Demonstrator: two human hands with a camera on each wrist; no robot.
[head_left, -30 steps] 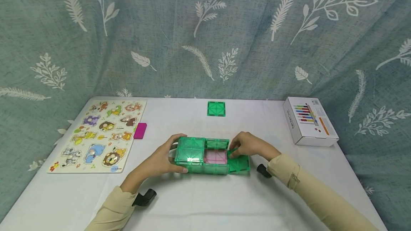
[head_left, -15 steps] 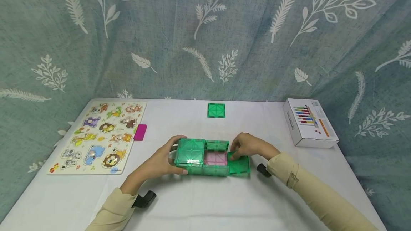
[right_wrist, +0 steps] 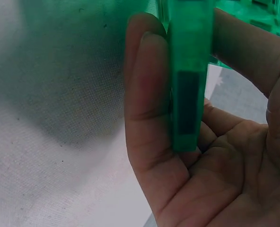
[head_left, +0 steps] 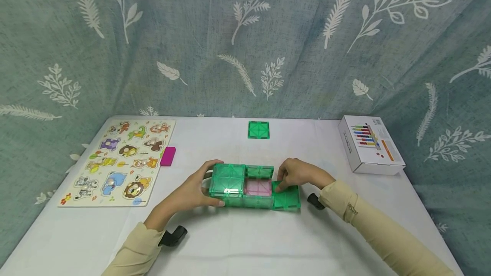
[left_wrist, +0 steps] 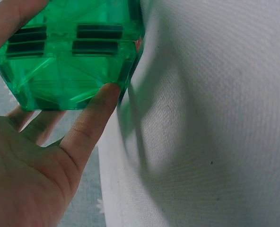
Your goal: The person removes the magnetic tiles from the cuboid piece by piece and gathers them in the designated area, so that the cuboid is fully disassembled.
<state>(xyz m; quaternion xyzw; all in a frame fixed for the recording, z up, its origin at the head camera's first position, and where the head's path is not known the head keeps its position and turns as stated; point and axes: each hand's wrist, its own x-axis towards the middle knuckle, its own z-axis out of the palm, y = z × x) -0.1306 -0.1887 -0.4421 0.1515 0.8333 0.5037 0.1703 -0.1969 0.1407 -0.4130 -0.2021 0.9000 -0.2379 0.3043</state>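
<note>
right grip [head_left: 297, 173] pinches a green tile [head_left: 287, 199] at the right end of the green box [head_left: 227, 179]; left grip [head_left: 193, 191] holds the box's left end. attaching seems in hand, next calling for squared edges. behind the box, a spare tile [head_left: 258, 130].

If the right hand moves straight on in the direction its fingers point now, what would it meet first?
The right hand would probably meet the nearer end of the green structure, by the pink tile. Whether the green square it pinches already touches that structure is unclear.
</note>
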